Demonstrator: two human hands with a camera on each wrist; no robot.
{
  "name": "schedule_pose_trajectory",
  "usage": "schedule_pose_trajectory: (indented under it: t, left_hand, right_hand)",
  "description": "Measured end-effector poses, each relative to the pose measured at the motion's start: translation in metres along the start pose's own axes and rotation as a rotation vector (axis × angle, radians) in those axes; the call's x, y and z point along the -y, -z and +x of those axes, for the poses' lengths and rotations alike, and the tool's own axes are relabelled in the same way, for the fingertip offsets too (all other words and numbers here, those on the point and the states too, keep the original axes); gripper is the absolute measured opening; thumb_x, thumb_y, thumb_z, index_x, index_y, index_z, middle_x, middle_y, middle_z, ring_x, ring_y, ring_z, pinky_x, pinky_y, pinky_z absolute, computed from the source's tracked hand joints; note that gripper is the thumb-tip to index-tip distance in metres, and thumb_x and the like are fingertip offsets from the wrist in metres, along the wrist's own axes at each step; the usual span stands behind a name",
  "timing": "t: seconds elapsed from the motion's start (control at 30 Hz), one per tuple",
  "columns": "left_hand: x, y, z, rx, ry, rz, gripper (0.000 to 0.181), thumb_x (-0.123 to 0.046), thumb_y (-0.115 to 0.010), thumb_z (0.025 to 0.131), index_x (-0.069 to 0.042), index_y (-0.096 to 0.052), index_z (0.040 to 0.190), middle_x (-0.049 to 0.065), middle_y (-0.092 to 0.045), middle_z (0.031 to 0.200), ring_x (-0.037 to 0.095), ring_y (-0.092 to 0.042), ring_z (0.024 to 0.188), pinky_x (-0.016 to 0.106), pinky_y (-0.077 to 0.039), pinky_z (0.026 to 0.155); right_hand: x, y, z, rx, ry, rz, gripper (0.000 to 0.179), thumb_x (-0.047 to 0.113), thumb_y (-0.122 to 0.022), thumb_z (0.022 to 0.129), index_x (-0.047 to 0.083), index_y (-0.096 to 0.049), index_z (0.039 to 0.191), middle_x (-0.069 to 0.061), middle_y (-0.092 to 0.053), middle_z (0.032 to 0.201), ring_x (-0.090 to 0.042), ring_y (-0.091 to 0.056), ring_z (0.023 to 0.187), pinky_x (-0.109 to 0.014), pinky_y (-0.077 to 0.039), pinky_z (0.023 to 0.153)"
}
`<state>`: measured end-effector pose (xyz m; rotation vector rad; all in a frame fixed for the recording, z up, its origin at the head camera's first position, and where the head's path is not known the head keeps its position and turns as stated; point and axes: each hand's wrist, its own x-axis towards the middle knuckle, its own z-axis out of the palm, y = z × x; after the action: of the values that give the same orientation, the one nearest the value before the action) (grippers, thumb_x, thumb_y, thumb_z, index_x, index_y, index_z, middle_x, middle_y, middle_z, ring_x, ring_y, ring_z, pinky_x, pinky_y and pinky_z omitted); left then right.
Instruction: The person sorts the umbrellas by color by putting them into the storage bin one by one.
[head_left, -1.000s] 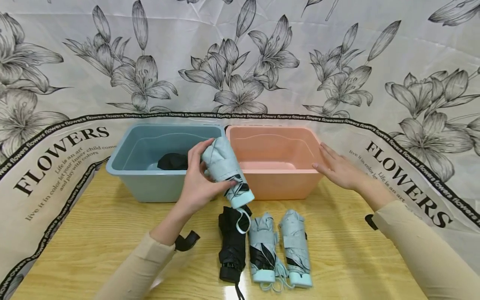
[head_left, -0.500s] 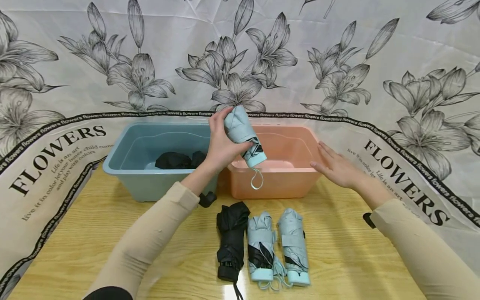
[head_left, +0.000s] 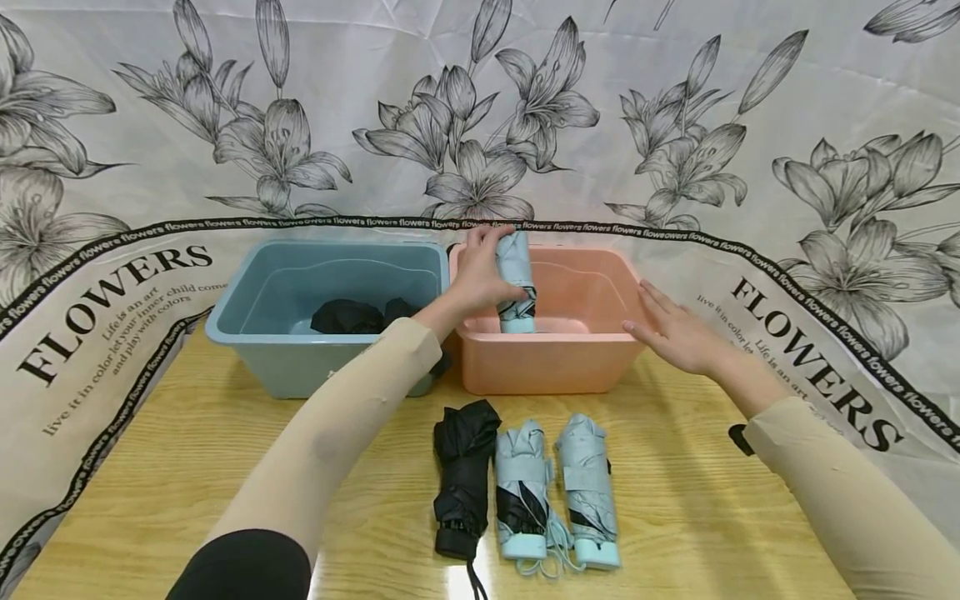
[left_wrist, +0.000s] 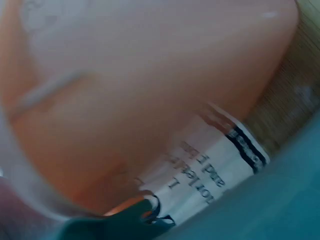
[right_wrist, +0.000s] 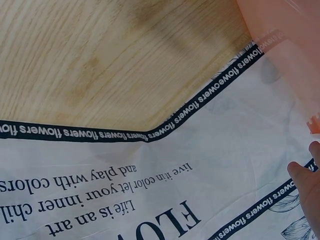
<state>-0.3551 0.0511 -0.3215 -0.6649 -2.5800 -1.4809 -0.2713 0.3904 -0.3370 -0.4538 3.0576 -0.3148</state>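
- Left hand [head_left: 483, 275]: thumb and fingers pinch a pale-blue folded fabric umbrella [head_left: 515, 267], near upright inside the mouth of a pink rectangular plastic bin [head_left: 555, 367], toward its left end; can't tell if it touches the bottom.
- Right hand [head_left: 678, 333]: fingers straight, thumb apart, resting at the pink bin's right rim.
- Blue-grey rectangular plastic bin [head_left: 300, 367] just left of the pink one, black fabric bundles [head_left: 347, 317] inside.
- Left beige sleeve [head_left: 352, 404] crosses in front of the blue-grey bin, hiding part of its front wall.
- Wood-grain table [head_left: 675, 517], nearer side: black folded fabric umbrella [head_left: 461, 475], then two pale-blue folded umbrellas [head_left: 521, 483] with cords, side by side.
- White flower-print cloth [head_left: 300, 75] behind.
- Left wrist view blurred.
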Motion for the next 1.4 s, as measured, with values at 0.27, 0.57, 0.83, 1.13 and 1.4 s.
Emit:
schedule_pose_trajectory:
  t: [0.27, 0.57, 0.83, 1.13, 1.4]
  left_hand:
    - [0.015, -0.016, 0.01, 0.18, 0.003, 0.045, 0.105, -0.001, -0.095, 0.069, -0.014, -0.041, 0.159, 0.015, -0.026, 0.157, 0.031, -0.045, 0.128, 0.039, -0.051, 0.099]
    - [0.019, -0.032, 0.015, 0.317, 0.05, 0.094, 0.099, 0.002, -0.088, 0.074, -0.011, -0.04, 0.16, 0.019, -0.022, 0.158, 0.033, -0.045, 0.127, 0.038, -0.05, 0.093]
    - [0.023, -0.035, 0.019, 0.465, 0.11, 0.246, 0.088, -0.005, -0.086, 0.08, -0.011, -0.044, 0.157, 0.017, -0.027, 0.16, 0.03, -0.046, 0.119, 0.034, -0.051, 0.083]
    - [0.024, -0.033, 0.018, 0.578, 0.126, 0.399, 0.069, -0.009, -0.075, 0.091, -0.012, -0.05, 0.155, 0.015, -0.045, 0.148, 0.025, -0.047, 0.114, 0.031, -0.044, 0.086]
    - [0.028, -0.037, 0.023, 0.654, 0.209, 0.322, 0.065, -0.011, -0.07, 0.095, -0.013, -0.048, 0.157, 0.012, -0.055, 0.139, 0.017, -0.049, 0.083, 0.027, -0.043, 0.069]
  right_hand:
    - [0.001, 0.0, 0.0, 0.006, 0.002, 0.001, 0.083, 0.053, -0.034, 0.111, -0.002, -0.006, 0.165, -0.018, 0.004, 0.173, -0.052, -0.01, 0.155, -0.071, -0.009, 0.121]
    - [0.0, 0.001, 0.0, 0.017, -0.015, -0.004, 0.082, 0.054, -0.034, 0.111, 0.001, -0.004, 0.166, -0.016, 0.005, 0.174, -0.052, -0.01, 0.155, -0.07, -0.008, 0.121]
    - [0.001, 0.001, 0.0, 0.023, -0.017, -0.01, 0.082, 0.054, -0.034, 0.111, 0.001, -0.004, 0.166, -0.015, 0.005, 0.174, -0.052, -0.01, 0.155, -0.071, -0.007, 0.121]
    - [0.0, 0.003, 0.002, 0.022, -0.01, -0.018, 0.082, 0.055, -0.034, 0.11, 0.003, -0.003, 0.167, -0.014, 0.005, 0.174, -0.051, -0.011, 0.155, -0.07, -0.006, 0.122]
    - [0.0, 0.002, 0.001, 0.025, -0.01, -0.018, 0.082, 0.054, -0.034, 0.111, 0.002, -0.004, 0.167, -0.014, 0.005, 0.174, -0.051, -0.011, 0.155, -0.07, -0.007, 0.122]
